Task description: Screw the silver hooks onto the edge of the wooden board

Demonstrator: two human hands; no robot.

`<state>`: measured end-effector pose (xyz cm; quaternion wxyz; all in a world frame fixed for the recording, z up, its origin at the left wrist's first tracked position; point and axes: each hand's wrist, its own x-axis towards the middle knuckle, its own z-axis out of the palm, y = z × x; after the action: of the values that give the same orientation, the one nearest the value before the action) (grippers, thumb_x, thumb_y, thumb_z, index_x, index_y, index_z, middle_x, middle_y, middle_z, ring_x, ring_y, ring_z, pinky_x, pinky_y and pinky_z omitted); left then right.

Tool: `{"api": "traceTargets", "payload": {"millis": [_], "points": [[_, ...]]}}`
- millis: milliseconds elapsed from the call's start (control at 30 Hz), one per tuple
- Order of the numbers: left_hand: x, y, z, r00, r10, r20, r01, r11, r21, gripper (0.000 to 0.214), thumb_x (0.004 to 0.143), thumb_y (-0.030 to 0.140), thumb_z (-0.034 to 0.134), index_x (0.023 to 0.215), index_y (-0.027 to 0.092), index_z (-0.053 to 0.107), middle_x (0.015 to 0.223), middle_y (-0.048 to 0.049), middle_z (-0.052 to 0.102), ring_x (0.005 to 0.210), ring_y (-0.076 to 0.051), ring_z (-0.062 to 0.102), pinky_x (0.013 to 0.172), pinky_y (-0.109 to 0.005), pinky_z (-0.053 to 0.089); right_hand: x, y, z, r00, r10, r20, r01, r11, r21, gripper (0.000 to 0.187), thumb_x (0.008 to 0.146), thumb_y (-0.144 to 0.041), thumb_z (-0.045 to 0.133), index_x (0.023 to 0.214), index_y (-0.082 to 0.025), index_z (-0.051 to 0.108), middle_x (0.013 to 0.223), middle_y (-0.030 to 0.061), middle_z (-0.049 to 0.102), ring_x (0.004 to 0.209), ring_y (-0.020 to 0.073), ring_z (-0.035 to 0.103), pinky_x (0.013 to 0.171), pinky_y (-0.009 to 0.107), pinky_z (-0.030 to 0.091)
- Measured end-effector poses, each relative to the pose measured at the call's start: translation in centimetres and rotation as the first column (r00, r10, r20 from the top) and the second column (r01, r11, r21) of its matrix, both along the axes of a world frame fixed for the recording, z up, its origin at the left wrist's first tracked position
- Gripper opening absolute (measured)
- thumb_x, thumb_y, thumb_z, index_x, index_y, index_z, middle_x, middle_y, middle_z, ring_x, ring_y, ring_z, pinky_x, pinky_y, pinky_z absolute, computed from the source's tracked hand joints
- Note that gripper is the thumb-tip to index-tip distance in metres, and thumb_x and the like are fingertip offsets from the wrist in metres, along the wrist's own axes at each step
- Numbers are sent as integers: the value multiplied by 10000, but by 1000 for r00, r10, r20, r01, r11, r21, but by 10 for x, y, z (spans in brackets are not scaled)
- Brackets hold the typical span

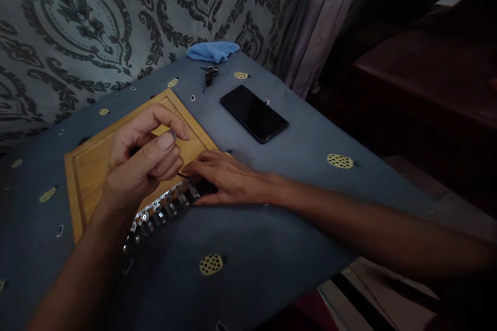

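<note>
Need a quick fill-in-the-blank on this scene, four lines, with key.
1. The phone lies with its screen facing ____.
2. The hand nearer the phone, by the far end of the metal row, is the person's ____ one.
3. The yellow fruit printed on the tablecloth is the ____.
4. The crumpled rag by the curtain is coloured ____.

Missing words: up; right; pineapple; blue.
</note>
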<state>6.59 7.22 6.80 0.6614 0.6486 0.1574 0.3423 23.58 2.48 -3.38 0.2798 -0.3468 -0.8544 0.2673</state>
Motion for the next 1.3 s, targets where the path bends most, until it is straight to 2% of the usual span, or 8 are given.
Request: {"api": "traceTargets", "payload": {"millis": [100,200,267,367,533,667,867,1300], "points": [[-5,-4,5,985,161,64,-160,987,-11,84,895,245,745,850,175,730,461,124,190,350,-22,80,359,-191,152,0,0,0,1000,-9,2,9,1000,-6,530,965,-455,718,1377,-170,547,1206,149,653,1099,286,621,972,445,517],[-11,-11,16,916,390,95,-389,921,-32,74,865,190,743,805,187,701,458,125,149,376,-32,40,346,-216,125,0,1,-1,1000,10,1,-10,1000,-4,561,974,-466,706,1405,-154,528,1209,157,664,1152,300,610,992,456,513],[-13,-14,20,880,467,81,-467,884,-22,98,854,155,726,772,189,684,454,119,162,371,-31,55,350,-230,111,0,1,-1,1000,15,3,-15,1000,3,582,973,-465,708,1416,-134,523,1204,165,667,1163,307,608,997,462,514],[-12,-17,15,889,445,108,-449,893,19,76,826,136,743,779,172,696,445,116,219,345,-20,105,360,-226,122,0,0,0,1000,-16,12,16,1000,14,594,959,-447,732,1421,-133,531,1220,174,650,1152,310,619,991,466,517],[-8,-20,-3,880,460,123,-469,881,59,80,843,224,784,804,196,720,439,123,222,355,-28,106,376,-217,148,-1,-1,1,999,-32,26,31,999,6,550,954,-413,742,1410,-180,543,1218,149,643,1112,295,636,970,456,527],[-5,-29,-9,865,490,113,-497,867,44,81,860,229,777,816,208,711,444,120,232,356,-37,123,386,-219,169,-1,-2,2,999,-31,23,31,999,15,559,941,-384,761,1401,-149,551,1216,162,643,1108,295,633,972,448,529],[-4,-40,-14,868,494,60,-497,867,49,36,905,220,724,870,214,715,442,111,281,356,-54,163,387,-233,193,0,-2,2,1000,-20,19,20,1000,10,539,929,-359,769,1385,-159,560,1233,159,640,1120,293,626,976,455,533],[-6,-40,-12,829,549,106,-557,829,59,70,914,180,698,863,227,699,455,106,272,374,-66,167,404,-262,177,-1,-2,1,1000,-31,-1,31,999,15,533,928,-363,777,1377,-172,562,1252,155,650,1133,287,625,985,460,538]]}}
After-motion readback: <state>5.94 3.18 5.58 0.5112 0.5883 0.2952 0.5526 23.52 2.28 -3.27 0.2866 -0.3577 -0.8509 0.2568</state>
